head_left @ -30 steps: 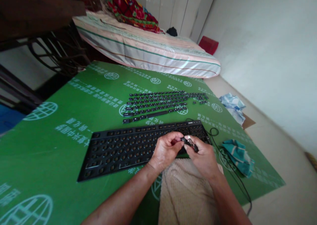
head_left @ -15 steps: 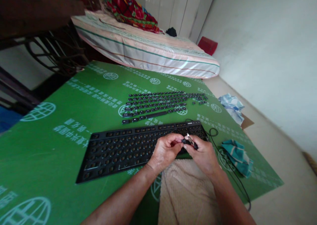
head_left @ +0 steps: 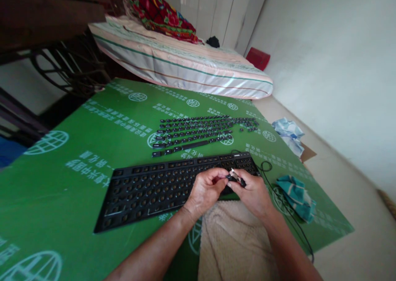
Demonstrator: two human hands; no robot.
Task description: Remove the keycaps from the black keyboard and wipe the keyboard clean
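Over the right part of a black keyboard (head_left: 161, 186) with its keycaps off, both hands meet fingertip to fingertip. My left hand (head_left: 206, 189) is closed in a pinch on a small black keycap (head_left: 229, 177), mostly covered by the fingers. Wrapped in my right hand (head_left: 253, 192) is a small tool (head_left: 234, 173) with a shiny metal end and a dark handle; its kind is unclear. The metal end is at the keycap, though the exact contact is hidden. Beyond the keyboard, loose black keycaps (head_left: 198, 144) lie in several rows on the green sheet.
A green printed sheet (head_left: 102, 198) covers the surface. A beige towel (head_left: 238, 239) lies below my hands, and a teal cloth (head_left: 297, 198) sits to the right beside the black cable (head_left: 287, 215). Farther back stands a bed (head_left: 185, 72).
The tool's metal end has tipped down and left, closer to the keycap. Both hands stay in nearly the same place, and the keycap rows are unmoved.
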